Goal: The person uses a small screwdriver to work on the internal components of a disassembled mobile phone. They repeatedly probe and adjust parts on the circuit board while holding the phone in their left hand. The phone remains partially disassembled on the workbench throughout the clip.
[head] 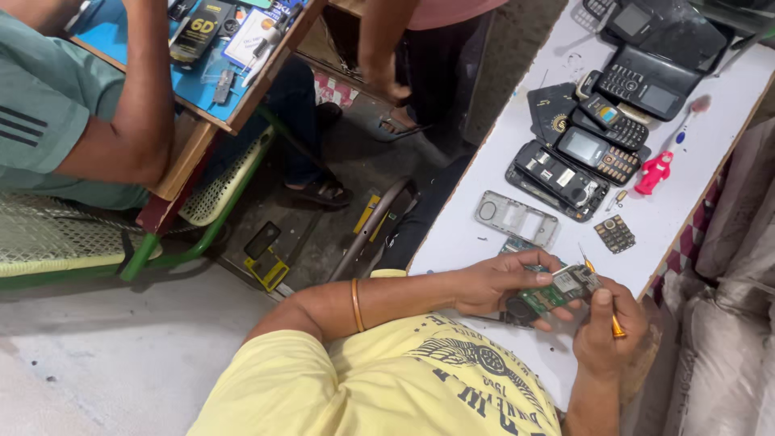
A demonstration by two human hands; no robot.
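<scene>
Obs.: white table [484, 218] runs from near left to far right. At its far end lies a heap of keypad phones [638, 77], and nearer to me an opened phone [557, 179] sits back-side up. A bare grey phone frame [517, 218] lies near my hands, with a loose keypad mat [615, 234] to its right. My left hand [496, 282] is closed round the green circuit board [557, 292], thumb on the upper face and fingers under it. The board is held just above the near edge of the table, touching nothing else. My right hand [613, 331] is closed in a pinch on the yellow-handled tool [617, 326], thumb pressed along the shaft. The tip points far-left over the right end of the board; I cannot tell if it touches. Judgement: this step calls for a steady board and a light tip. Best to grip the board by its edges only, with fingers off the components. Resting the right wrist on the table edge would stop the tip skating. Pressure should run straight down the shaft, not sideways. Risk: a slip could scratch tracks or flick the board into the phone frame. Another person's forearm at the blue desk [202, 89], far left, is well apart from my work.
</scene>
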